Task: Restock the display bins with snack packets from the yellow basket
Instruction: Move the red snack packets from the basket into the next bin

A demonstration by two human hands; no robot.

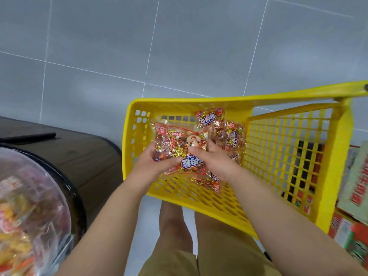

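A yellow plastic basket [278,148] stands on the floor in front of me, with several clear red-printed snack packets in its left half. Both hands are inside it, on the top snack packet [179,140]. My left hand [153,164] grips the packet's left side, fingers curled over it. My right hand [213,158] holds its right side, thumb on top. More packets [233,134] lie behind and under the held one. One smaller packet [209,182] lies near the basket's front wall.
A round clear display bin [29,206] with mixed sweets sits at the lower left on a dark wooden barrel stand [83,156]. Red and green boxed goods [354,196] are stacked at the right edge. Grey floor tiles [139,46] lie beyond the basket. My knees are below it.
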